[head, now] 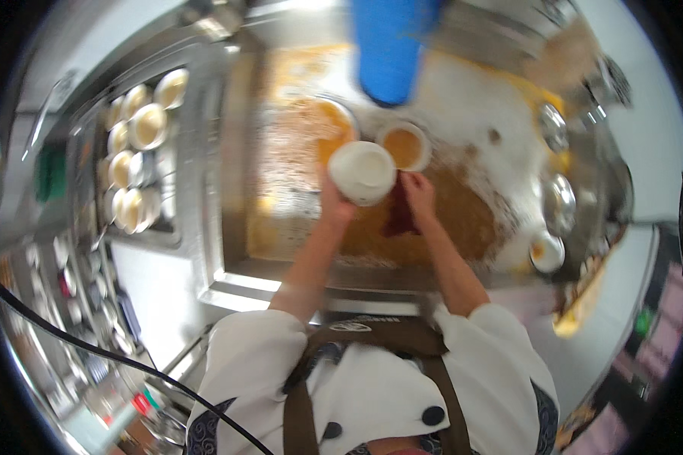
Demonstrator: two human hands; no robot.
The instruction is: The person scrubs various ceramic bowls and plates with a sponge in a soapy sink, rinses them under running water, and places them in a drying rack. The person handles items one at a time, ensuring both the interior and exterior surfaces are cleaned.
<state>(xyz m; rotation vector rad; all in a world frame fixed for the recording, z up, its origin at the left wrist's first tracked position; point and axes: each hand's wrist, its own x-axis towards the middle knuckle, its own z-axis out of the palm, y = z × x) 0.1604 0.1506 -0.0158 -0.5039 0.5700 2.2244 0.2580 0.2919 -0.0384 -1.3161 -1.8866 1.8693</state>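
Note:
A white bowl (362,173) is in my left hand (336,199), held over a large steel sink (236,227) of brownish, foamy water. The bowl's pale, rounded face is turned up towards me. My right hand (419,196) pinches a dark red cloth (401,210) that hangs down to the water, close to the bowl's right side. Just beyond the bowl, a second white bowl (427,148) stands in the sink with orange-brown liquid inside. Left of it shows the curved rim of a larger round vessel (344,111), partly hidden by foam and orange liquid.
A blue object (390,62), blurred, reaches into the sink from the far side. Several white bowls (148,126) are piled in a steel basin (179,222) at left. Metal bowls (559,205) and a small white dish (546,251) line the right side. A black cable (131,364) crosses lower left.

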